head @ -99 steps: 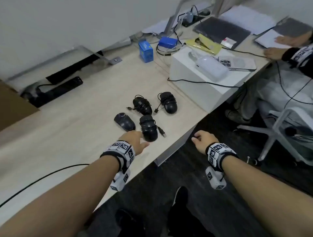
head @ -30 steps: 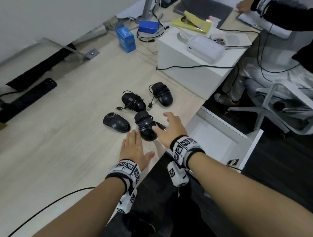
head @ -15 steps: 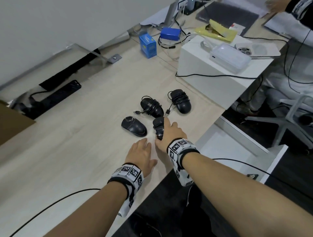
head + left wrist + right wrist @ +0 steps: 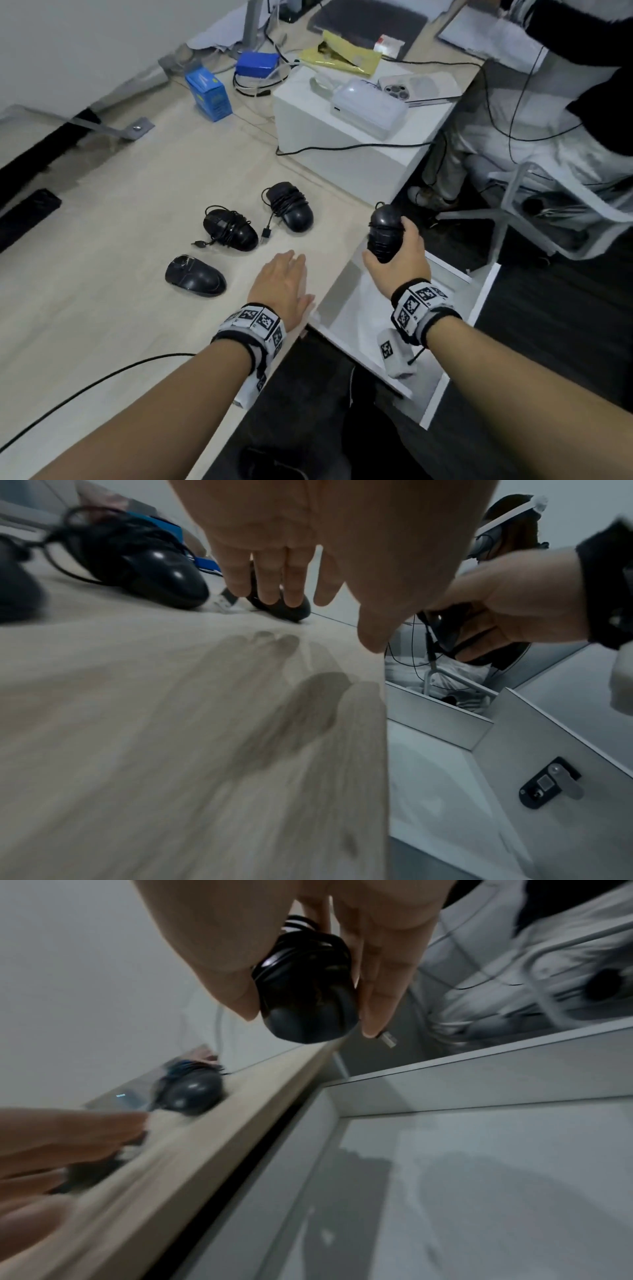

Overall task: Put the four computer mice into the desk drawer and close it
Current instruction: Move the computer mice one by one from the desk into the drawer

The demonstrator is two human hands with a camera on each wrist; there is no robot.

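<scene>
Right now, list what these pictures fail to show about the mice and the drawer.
- Black cord-wrapped mouse in the right hand: its underside is covered by fingers in the head view and blurred in the right wrist view.
- White open desk drawer: its floor is partly covered by the right forearm and wrist.
- Farthest black mouse on the light wooden desk: mostly behind left hand fingers in the left wrist view.

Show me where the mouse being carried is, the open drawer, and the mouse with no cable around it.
carried mouse [image 4: 383, 233], head view, on its cable-wrapped back.
open drawer [image 4: 479, 301], head view, on its front panel's rim.
mouse without cable [image 4: 195, 275], head view, on its top shell.
</scene>
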